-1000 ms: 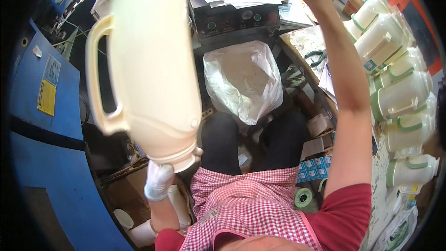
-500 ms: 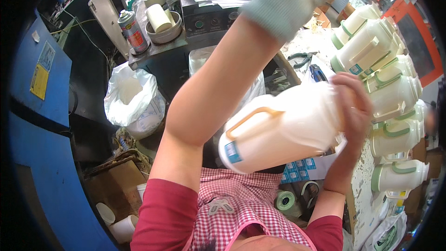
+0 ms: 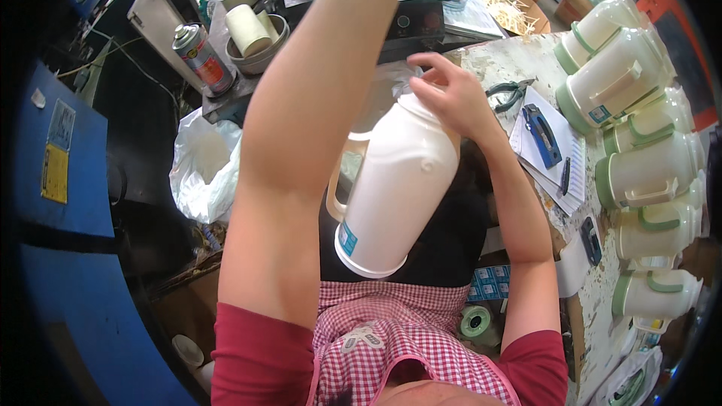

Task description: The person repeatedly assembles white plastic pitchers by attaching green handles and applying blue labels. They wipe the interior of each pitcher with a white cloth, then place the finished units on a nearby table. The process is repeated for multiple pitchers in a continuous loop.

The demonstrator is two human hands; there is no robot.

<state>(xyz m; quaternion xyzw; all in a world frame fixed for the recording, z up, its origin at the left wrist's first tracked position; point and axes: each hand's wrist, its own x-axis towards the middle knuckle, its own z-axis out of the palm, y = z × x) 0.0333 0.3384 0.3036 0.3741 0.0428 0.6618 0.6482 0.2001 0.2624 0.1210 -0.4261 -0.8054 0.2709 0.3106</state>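
1. Peeling pale paint covers the workbench (image 3: 530, 60) along the right, while a blue cabinet (image 3: 68, 124) stands at the far left and a spray can (image 3: 204, 60) sits beside a round metal bowl (image 3: 258, 60) at the upper left.
2. Several cream jugs with green trim (image 3: 647, 169) lie in a row along the outer side of the workbench, well apart from the hands.
3. One more cream jug (image 3: 406, 173) is over the person's lap, above the checked apron (image 3: 414, 304); it leans, its neck up and to the right, its base down and to the left.
4. At the neck is the right hand (image 3: 455, 98), bare, touching the jug from above and from the right; the body of the jug extends below and to the left of that hand.
5. Thumb and forefinger of the right hand are a little apart and point left across the top; the other fingers are partly hidden, so I cannot tell how tightly they close.
6. On the jug's left side are its handle, partly behind the left arm (image 3: 293, 128), and a small blue label (image 3: 347, 238) near the base.
7. That arm reaches past the upper edge, leaving the left hand out of sight, so its state cannot be told.
8. Pliers (image 3: 511, 92) and a blue-handled tool (image 3: 543, 137) lie to the right of the right hand, apart from it.
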